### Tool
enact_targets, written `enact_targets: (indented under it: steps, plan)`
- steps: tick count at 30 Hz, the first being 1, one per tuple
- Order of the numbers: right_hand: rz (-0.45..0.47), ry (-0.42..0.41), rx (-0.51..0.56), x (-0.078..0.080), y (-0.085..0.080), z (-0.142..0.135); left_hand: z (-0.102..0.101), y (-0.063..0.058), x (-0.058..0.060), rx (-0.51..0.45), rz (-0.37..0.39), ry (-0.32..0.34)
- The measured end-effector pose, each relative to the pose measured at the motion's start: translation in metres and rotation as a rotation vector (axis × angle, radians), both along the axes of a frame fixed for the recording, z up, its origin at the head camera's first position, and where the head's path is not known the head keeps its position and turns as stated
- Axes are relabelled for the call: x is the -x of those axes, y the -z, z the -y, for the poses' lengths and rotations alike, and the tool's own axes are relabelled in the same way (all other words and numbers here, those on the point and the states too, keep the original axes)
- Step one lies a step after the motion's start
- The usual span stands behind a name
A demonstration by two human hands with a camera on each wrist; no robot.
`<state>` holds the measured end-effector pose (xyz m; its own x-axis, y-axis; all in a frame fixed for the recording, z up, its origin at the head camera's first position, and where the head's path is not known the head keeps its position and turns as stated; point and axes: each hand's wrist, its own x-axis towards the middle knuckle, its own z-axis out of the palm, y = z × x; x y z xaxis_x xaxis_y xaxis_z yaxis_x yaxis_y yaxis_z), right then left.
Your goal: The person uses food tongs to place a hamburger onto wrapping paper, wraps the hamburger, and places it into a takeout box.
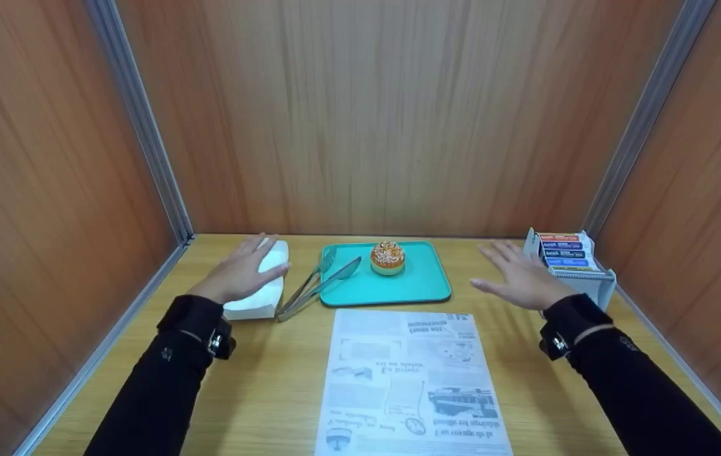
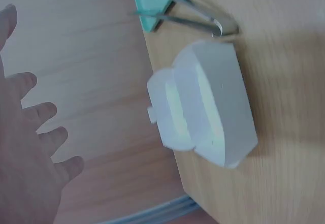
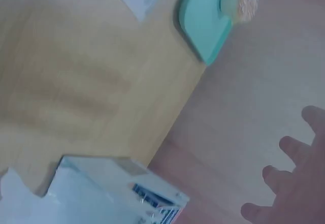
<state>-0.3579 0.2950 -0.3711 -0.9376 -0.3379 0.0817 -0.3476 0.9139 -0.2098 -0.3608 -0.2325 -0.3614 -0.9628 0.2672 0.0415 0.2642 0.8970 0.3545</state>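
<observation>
My left hand [image 1: 243,269], fingers spread, is held over an opened white paper food box [image 2: 218,102], covering part of it in the head view. The left wrist view shows a gap between the fingers and the box. Metal tongs [image 1: 319,288] lie beside the box, their tips over a turquoise tray [image 1: 360,291]. A round bun [image 1: 388,258] topped with light sprinkles sits on that tray. To the tray's right my right hand [image 1: 521,278] hovers with fingers spread, holding nothing. Close by it stands a white holder [image 1: 601,288] with several colour-labelled strips [image 1: 564,253].
A sheet of printed paper [image 1: 411,386] lies flat on the wooden table [image 1: 271,392], in front of the tray. Wood-grain panels [image 1: 385,126] enclose the back and both sides, with grey metal posts [image 1: 145,120] at the corners.
</observation>
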Motion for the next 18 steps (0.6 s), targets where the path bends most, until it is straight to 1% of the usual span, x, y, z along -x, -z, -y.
enact_targets:
  steps: [3,5,9,12,16,18]
  plan:
    - [0.001,-0.064,0.007,-0.009,0.01,0.011,-0.01,0.009,-0.004,0.01,-0.011,0.058]
    - [0.01,-0.101,0.01,-0.014,0.018,0.017,-0.017,0.018,-0.009,0.011,-0.017,0.106]
    - [0.064,-0.141,-0.006,-0.023,0.032,0.028,-0.036,0.036,-0.02,-0.007,-0.025,0.21]
    - [0.152,-0.16,0.0,-0.029,0.043,0.032,-0.051,0.051,-0.03,-0.007,-0.009,0.275]
    - [0.282,-0.163,0.013,-0.036,0.058,0.034,-0.065,0.069,-0.046,0.02,0.036,0.349]
    - [0.331,-0.165,0.009,-0.039,0.064,0.034,-0.071,0.076,-0.051,0.049,0.063,0.389]
